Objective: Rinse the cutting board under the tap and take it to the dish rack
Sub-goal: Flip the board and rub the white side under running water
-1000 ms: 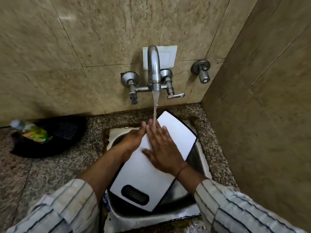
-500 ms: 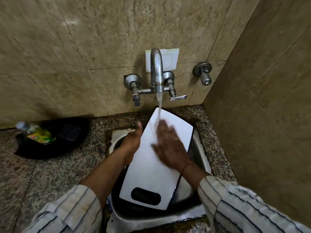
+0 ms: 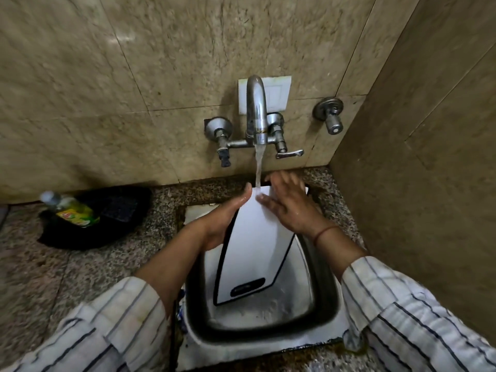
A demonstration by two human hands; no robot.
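Sleeves: both arms wear long sleeves of white fabric with thin dark stripes running lengthwise, some single and some paired. The left sleeve (image 3: 107, 331) and the right sleeve (image 3: 418, 318) end in loose cuffs partway up the forearm. Wrist: a thin reddish thread (image 3: 323, 232) circles the right wrist. The left hand (image 3: 228, 221) and the right hand (image 3: 287, 208) are bare, with a wet sheen.

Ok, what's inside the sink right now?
The white cutting board stands tilted in the sink, handle slot lowest, water on the floor around it. The left hand grips its edge; the right hand lies flat on it. What lies beneath the board is hidden.
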